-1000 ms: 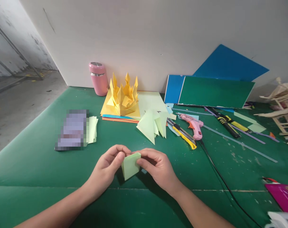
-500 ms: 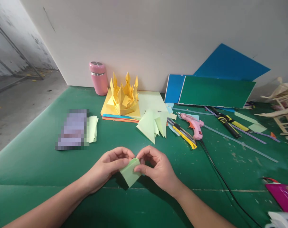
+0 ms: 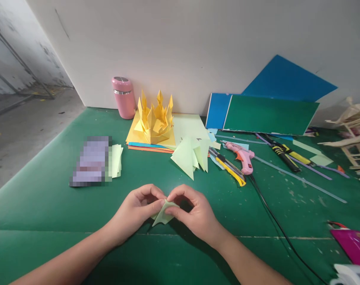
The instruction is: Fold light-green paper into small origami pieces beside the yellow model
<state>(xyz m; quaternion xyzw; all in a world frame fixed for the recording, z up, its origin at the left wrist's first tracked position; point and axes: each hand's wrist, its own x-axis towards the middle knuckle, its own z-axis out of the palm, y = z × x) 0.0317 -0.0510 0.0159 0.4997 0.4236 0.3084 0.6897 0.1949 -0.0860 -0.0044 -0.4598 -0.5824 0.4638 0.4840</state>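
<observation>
Nearest me, a white thing (image 3: 350, 274) and a magenta packet (image 3: 350, 243) poke in at the right edge; the packet's gold mark is too small to read. Over the near part of the green tabletop (image 3: 63, 221), the left hand (image 3: 138, 208) and right hand (image 3: 199, 211) meet at one folded green paper (image 3: 162, 217), thumbs and fingers pinching it tight from both sides. One sharp corner points down and leftward, toward the person; the fingers cover too much for me to tell its long axis. Whether it touches the tabletop I can't tell.

Beyond lie a blurred-out purple thing (image 3: 92, 162) beside green slips (image 3: 117, 160), a yellow cutter (image 3: 229, 168), a pink glue gun (image 3: 240, 156) and green folded pieces (image 3: 184, 158). Farther off, a yellow paper crown (image 3: 153, 132) sits on stacked sheets (image 3: 130, 136), near a pink bottle (image 3: 124, 105). Blue and green boards (image 3: 269, 114) lean against the wall (image 3: 174, 47).
</observation>
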